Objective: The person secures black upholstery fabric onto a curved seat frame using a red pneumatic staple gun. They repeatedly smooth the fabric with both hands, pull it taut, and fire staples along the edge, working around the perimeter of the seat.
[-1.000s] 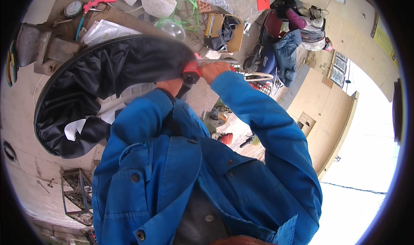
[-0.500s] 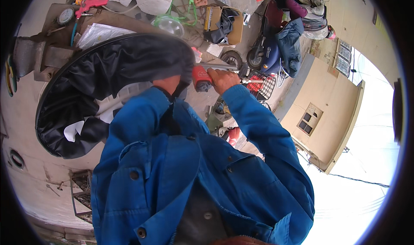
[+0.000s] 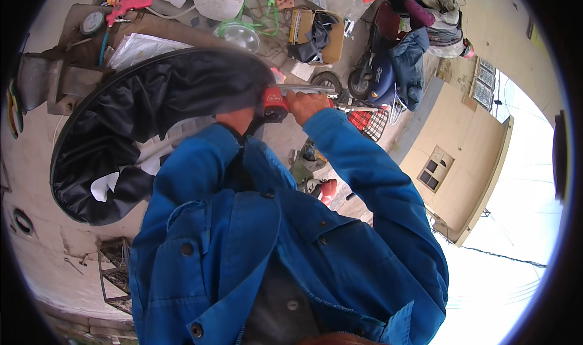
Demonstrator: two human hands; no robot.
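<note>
A long curved piece covered in wrinkled black leather-like material, like a seat cover on a pale base, spans the left and middle. My left hand is at its near inner edge by the right end, its fingers mostly hidden by the black material, so how they close cannot be made out. In my right hand is a red-headed staple gun with a silver bar along it, my fingers wrapped around it. Its red head is against the right end of the black cover. A white patch shows at the cover's left end.
Behind the cover lie a pink blow gun, a round gauge and clear plastic sheets. A cardboard box with black material stands further back. To the right are a parked scooter and a wire basket.
My right hand and the staple gun have moved left, bringing the red head up to the cover's right end. My left hand and the cover have hardly shifted.
</note>
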